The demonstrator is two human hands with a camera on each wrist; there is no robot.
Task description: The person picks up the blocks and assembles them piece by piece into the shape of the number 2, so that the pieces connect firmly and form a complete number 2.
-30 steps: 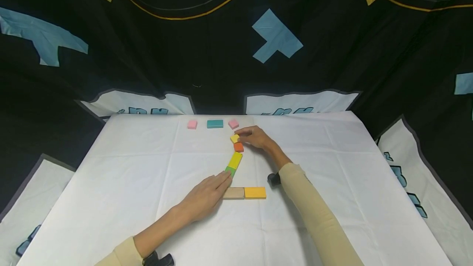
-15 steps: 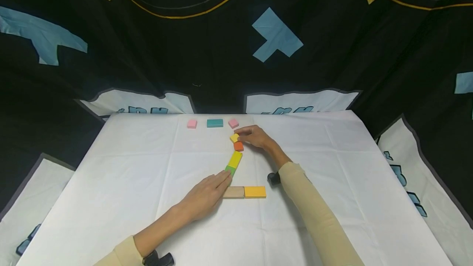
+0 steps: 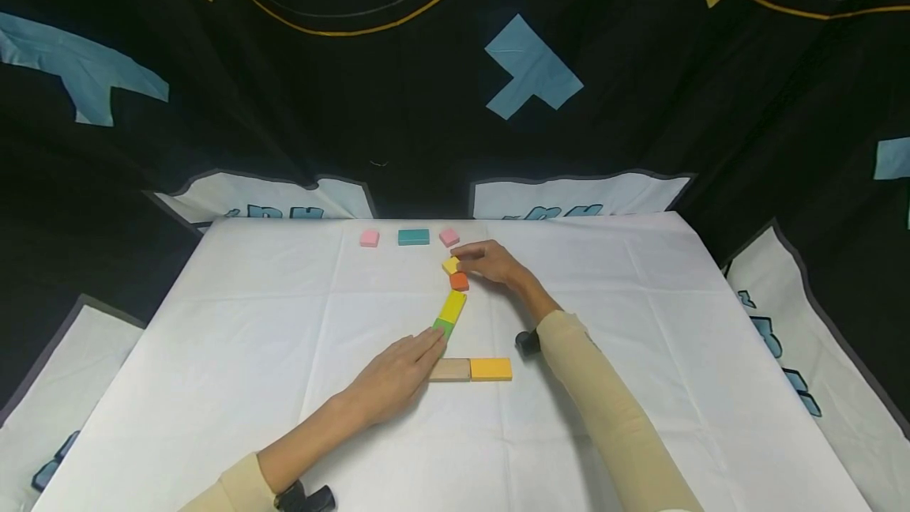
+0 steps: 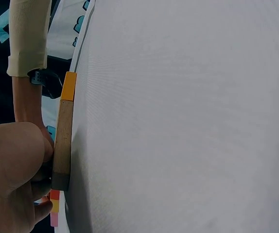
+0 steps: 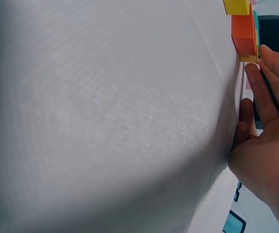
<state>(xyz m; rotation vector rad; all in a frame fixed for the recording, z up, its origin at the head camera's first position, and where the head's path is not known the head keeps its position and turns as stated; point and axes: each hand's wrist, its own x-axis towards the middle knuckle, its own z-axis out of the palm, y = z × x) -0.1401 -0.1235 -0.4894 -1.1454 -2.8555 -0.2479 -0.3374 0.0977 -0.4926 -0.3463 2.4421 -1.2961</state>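
Observation:
My right hand pinches a small yellow block between thumb and finger at the far end of a bent row of blocks. Just nearer lies an orange-red block, also visible in the right wrist view. A longer yellow block and a green block slant toward my left hand. That hand lies with its fingers extended, fingertips at the green block and partly covering it. Beside its fingers, a plain wooden block meets an amber block end to end.
Along the far side of the white-covered table sit a pink block, a teal block and another pink block. The second pink one is close to my right fingers. A dark printed curtain hangs behind.

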